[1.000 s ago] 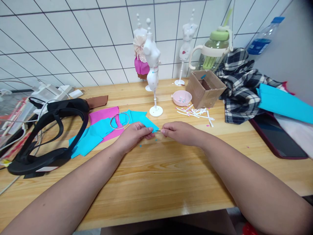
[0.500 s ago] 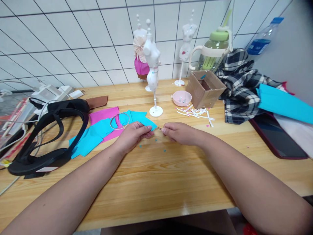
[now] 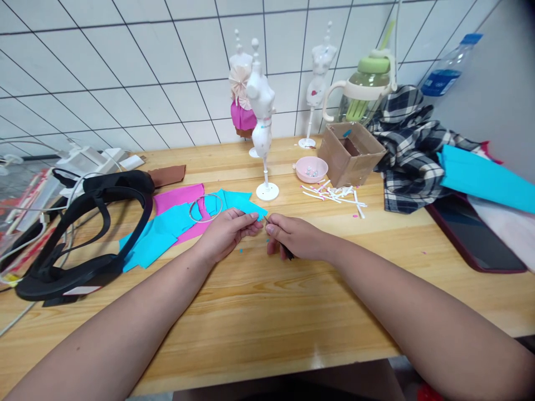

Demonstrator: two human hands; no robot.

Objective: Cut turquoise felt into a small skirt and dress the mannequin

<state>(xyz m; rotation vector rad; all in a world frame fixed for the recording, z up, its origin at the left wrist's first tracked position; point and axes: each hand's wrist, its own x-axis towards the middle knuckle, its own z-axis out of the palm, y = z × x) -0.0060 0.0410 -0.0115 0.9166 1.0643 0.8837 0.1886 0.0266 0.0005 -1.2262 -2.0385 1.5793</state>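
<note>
My left hand (image 3: 234, 229) pinches a piece of bright blue fabric (image 3: 259, 211) between thumb and fingers. Close beside it, my right hand (image 3: 295, 235) is closed around a small metal-tipped tool with a dark handle (image 3: 287, 252). Its thin tip points at the fabric's edge, and most of it is hidden by my fingers. More blue fabric (image 3: 159, 236) lies to the left, partly over a magenta cloth (image 3: 179, 196), with a thin metal ring (image 3: 191, 214) on top. A tiny blue scrap (image 3: 241, 250) lies below my left hand.
A bare white mini mannequin (image 3: 262, 111) stands just behind my hands, with a dressed mannequin (image 3: 242, 106) behind. Right of it are a pink bowl (image 3: 311, 177), cardboard box (image 3: 359, 161), white strips (image 3: 334, 193) and phone (image 3: 472, 234). A black headset (image 3: 112, 262) lies left.
My right hand has moved slightly left, closer to the fabric, and turned so the tool's dark handle shows below the palm. My left hand stays nearly in place.
</note>
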